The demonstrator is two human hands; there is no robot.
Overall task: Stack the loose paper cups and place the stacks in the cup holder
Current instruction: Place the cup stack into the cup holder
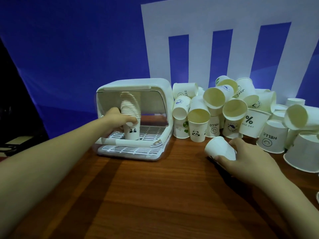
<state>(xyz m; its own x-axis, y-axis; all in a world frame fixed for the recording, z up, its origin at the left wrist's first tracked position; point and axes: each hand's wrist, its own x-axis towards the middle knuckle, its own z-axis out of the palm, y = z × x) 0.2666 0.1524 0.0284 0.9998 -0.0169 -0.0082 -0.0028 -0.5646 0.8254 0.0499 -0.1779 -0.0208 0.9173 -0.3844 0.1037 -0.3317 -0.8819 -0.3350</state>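
A white box-shaped cup holder with its lid raised stands on the table at centre left. Inside it, a tall stack of paper cups stands upright on the slotted tray; its bottom cup bears a panda print. My left hand reaches into the holder and grips this stack near its lower part. To the right, my right hand holds a single white paper cup lying on its side just above the tabletop. A heap of loose paper cups lies behind it, some upright, some tipped over.
The wooden table stretches toward me. More upside-down cups stand at the far right edge. A blue and white backdrop rises right behind the holder and the heap. Dark clutter sits off the table's left side.
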